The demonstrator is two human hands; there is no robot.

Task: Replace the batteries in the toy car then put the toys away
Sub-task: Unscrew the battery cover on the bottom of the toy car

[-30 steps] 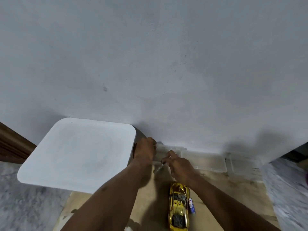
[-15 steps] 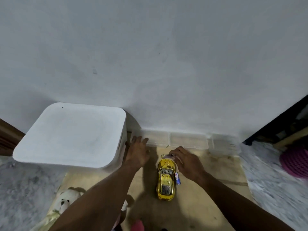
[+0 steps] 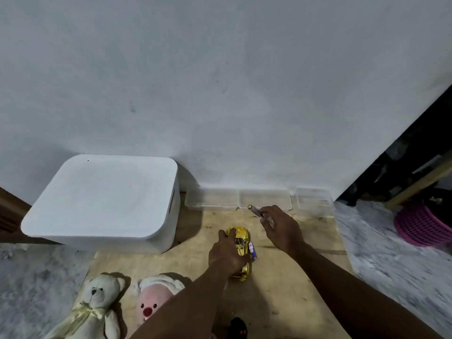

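Note:
A shiny gold toy car (image 3: 241,241) lies on a wooden board (image 3: 281,302), nose toward the wall. My left hand (image 3: 226,253) rests over the car's left side and grips it. Beside the car's right flank lies a blue and white battery (image 3: 252,250). My right hand (image 3: 281,227) hovers to the right of the car, fingers closed around a thin screwdriver (image 3: 256,211) whose tip points up and left. A cream teddy bear (image 3: 94,307) and a pink plush toy (image 3: 152,299) lie at the board's near left.
A white lidded storage box (image 3: 102,201) stands at the left against the wall. Three clear plastic trays (image 3: 265,198) line the wall's base. A pink basket (image 3: 423,223) sits at the right by a dark doorway. Grey marble floor surrounds the board.
My left hand came back from the trays by the wall and settled on the car. My right hand lifted away from the car's nose holding the screwdriver. The view tilted down, showing the plush toys.

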